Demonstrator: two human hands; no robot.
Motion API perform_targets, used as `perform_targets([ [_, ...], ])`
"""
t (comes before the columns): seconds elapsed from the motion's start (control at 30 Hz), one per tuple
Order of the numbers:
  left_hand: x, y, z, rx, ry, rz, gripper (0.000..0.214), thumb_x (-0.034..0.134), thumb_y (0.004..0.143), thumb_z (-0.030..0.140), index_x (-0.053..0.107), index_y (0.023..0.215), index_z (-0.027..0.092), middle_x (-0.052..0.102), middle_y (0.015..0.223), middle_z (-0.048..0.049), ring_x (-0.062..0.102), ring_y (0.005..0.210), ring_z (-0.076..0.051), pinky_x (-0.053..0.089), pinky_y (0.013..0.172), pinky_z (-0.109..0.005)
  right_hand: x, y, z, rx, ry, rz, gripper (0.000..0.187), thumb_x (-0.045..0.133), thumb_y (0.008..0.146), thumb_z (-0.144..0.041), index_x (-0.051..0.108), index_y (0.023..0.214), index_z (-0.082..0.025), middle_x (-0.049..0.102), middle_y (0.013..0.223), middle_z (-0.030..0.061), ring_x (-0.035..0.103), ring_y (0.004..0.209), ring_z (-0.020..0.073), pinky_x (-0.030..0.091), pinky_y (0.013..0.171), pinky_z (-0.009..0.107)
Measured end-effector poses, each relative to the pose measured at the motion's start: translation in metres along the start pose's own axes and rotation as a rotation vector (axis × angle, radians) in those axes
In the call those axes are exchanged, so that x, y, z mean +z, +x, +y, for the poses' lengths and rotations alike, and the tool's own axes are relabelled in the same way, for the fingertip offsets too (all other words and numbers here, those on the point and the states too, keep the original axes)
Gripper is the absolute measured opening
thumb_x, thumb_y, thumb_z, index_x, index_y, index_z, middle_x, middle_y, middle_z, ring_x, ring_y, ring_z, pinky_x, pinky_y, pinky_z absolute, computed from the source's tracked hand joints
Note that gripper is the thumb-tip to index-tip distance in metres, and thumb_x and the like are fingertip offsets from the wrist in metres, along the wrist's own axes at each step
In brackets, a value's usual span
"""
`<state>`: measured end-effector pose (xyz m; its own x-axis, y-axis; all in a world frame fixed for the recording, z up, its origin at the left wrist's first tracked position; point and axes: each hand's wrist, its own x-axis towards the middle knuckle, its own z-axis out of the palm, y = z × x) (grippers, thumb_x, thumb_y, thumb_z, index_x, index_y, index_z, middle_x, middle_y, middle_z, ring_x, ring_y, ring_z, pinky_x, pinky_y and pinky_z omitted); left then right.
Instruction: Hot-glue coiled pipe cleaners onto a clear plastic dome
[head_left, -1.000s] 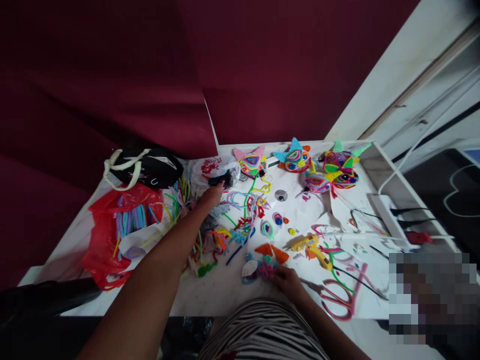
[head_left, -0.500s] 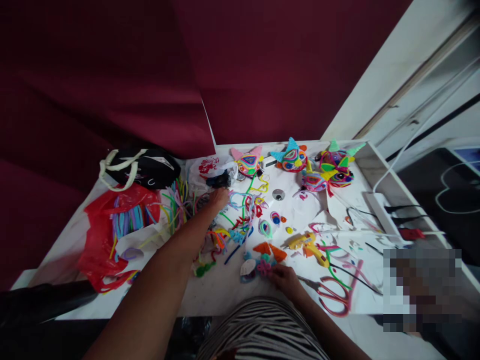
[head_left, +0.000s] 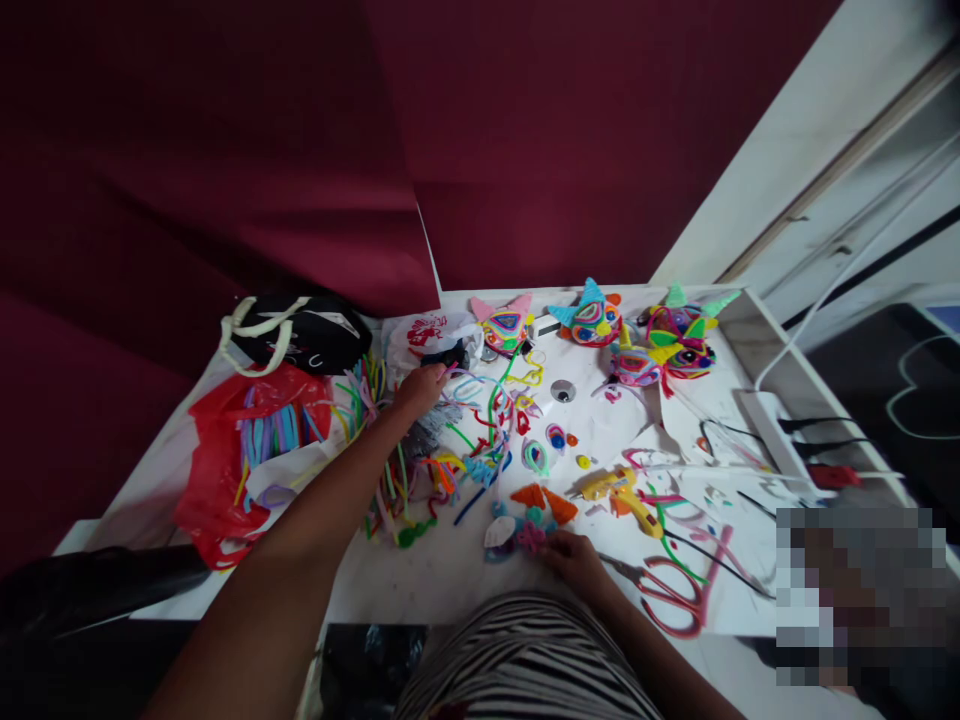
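My left hand (head_left: 424,388) reaches over the heap of pipe cleaners (head_left: 382,450), with fingers closed on the end of a lilac pipe cleaner (head_left: 469,374). Just beyond those fingertips lies a small black object (head_left: 450,355) on a white plastic bag (head_left: 424,333). Close to my body, my right hand (head_left: 576,562) rests on the table, its fingers curled at the edge of a pink pipe-cleaner flower (head_left: 531,536). The flower lies on a blue fuzzy piece (head_left: 498,550) with a white oval on it. Two orange triangles (head_left: 546,500) sit just behind.
A yellow hot glue gun (head_left: 616,492) and orange-handled scissors (head_left: 673,598) lie right of my right hand. Colourful horned heads (head_left: 592,318) line the back. Left stand a red bag (head_left: 217,490) and a black bag (head_left: 307,340). A power strip (head_left: 772,430) lies right.
My left hand has drawn back slightly to the left, and the lilac pipe cleaner's end has come with it. My right hand stays by the pink flower. The view has shifted slightly.
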<state>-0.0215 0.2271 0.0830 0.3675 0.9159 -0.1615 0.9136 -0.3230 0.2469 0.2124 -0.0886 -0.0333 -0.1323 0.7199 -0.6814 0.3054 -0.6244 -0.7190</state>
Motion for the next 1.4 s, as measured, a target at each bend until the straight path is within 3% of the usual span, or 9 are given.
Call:
perform_targets([
  [0.5, -0.053, -0.046, 0.000, -0.023, -0.210, 0.323, 0.025, 0.053, 0.094, 0.035, 0.061, 0.103, 0.012, 0.065, 0.094, -0.0044, 0.063, 0.078, -0.014, 0.055, 0.072, -0.032, -0.001, -0.006, -0.005, -0.005, -0.075, -0.050, 0.030, 0.057, 0.090, -0.039, 0.060, 0.109, -0.016, 0.063, 0.106, 0.0044, 0.062, 0.089, 0.0174, 0.054, 0.076, 0.037],
  [0.63, -0.075, -0.057, 0.006, 0.009, -0.233, 0.422, 0.030, 0.045, 0.098, 0.037, 0.061, 0.100, 0.012, 0.067, 0.085, -0.0025, 0.063, 0.067, -0.012, 0.053, 0.068, -0.029, -0.003, -0.006, -0.004, -0.002, -0.075, -0.056, 0.030, 0.057, 0.090, -0.039, 0.060, 0.109, -0.016, 0.063, 0.105, 0.0044, 0.062, 0.088, 0.0171, 0.054, 0.076, 0.036],
  [0.73, -0.074, -0.065, 0.010, 0.041, -0.229, 0.444, 0.035, 0.035, 0.100, 0.036, 0.059, 0.109, 0.014, 0.069, 0.091, -0.0031, 0.066, 0.073, -0.014, 0.051, 0.072, -0.028, -0.004, -0.004, -0.001, 0.004, -0.060, -0.061, 0.030, 0.057, 0.090, -0.039, 0.059, 0.109, -0.015, 0.063, 0.105, 0.0043, 0.062, 0.087, 0.0168, 0.054, 0.075, 0.036],
  [0.83, -0.051, -0.073, 0.014, 0.111, -0.208, 0.353, 0.034, 0.037, 0.100, 0.035, 0.054, 0.119, 0.012, 0.066, 0.107, -0.0093, 0.064, 0.094, -0.019, 0.051, 0.086, -0.038, -0.005, -0.001, 0.001, 0.013, -0.040, -0.063, 0.030, 0.057, 0.090, -0.038, 0.059, 0.109, -0.016, 0.063, 0.105, 0.0043, 0.062, 0.087, 0.0167, 0.054, 0.075, 0.036],
  [0.97, -0.021, -0.080, 0.019, 0.302, -0.190, -0.015, 0.029, 0.056, 0.093, 0.033, 0.060, 0.115, 0.015, 0.062, 0.119, -0.0092, 0.062, 0.105, -0.021, 0.051, 0.091, -0.043, -0.005, 0.001, 0.003, 0.028, -0.015, -0.057, 0.029, 0.056, 0.090, -0.038, 0.059, 0.109, -0.015, 0.063, 0.104, 0.0043, 0.062, 0.086, 0.0160, 0.054, 0.074, 0.035],
  [1.1, -0.029, -0.068, 0.016, 0.364, -0.163, -0.228, 0.038, 0.062, 0.088, 0.026, 0.057, 0.124, 0.018, 0.055, 0.132, -0.0108, 0.053, 0.121, -0.025, 0.044, 0.102, -0.048, -0.005, -0.001, 0.004, 0.039, 0.019, -0.037, 0.028, 0.056, 0.091, -0.038, 0.060, 0.106, -0.015, 0.063, 0.101, 0.0036, 0.062, 0.084, 0.0155, 0.054, 0.073, 0.034],
  [1.17, -0.041, -0.052, 0.012, 0.353, -0.148, -0.303, 0.040, 0.067, 0.084, 0.023, 0.059, 0.123, 0.021, 0.060, 0.126, -0.0081, 0.060, 0.111, -0.023, 0.049, 0.096, -0.041, -0.004, -0.002, 0.003, 0.041, 0.041, -0.028, 0.028, 0.056, 0.091, -0.038, 0.060, 0.106, -0.015, 0.063, 0.100, 0.0034, 0.062, 0.083, 0.0150, 0.054, 0.072, 0.034],
  [1.27, -0.053, -0.015, 0.006, 0.278, -0.117, -0.333, 0.033, 0.060, 0.090, 0.029, 0.057, 0.120, 0.016, 0.064, 0.112, -0.0078, 0.065, 0.091, -0.018, 0.057, 0.079, -0.037, -0.003, -0.002, 0.001, 0.040, 0.082, -0.018, 0.027, 0.057, 0.090, -0.038, 0.060, 0.106, -0.015, 0.063, 0.100, 0.0033, 0.062, 0.082, 0.0149, 0.054, 0.071, 0.033],
  [1.4, -0.043, 0.041, -0.002, 0.153, -0.050, -0.192, 0.030, 0.056, 0.093, 0.033, 0.057, 0.116, 0.014, 0.061, 0.112, -0.0078, 0.063, 0.094, -0.020, 0.055, 0.081, -0.039, -0.003, -0.002, -0.001, 0.040, 0.138, -0.002, 0.029, 0.056, 0.090, -0.038, 0.059, 0.110, -0.016, 0.063, 0.106, 0.0043, 0.062, 0.087, 0.0163, 0.054, 0.073, 0.034],
])
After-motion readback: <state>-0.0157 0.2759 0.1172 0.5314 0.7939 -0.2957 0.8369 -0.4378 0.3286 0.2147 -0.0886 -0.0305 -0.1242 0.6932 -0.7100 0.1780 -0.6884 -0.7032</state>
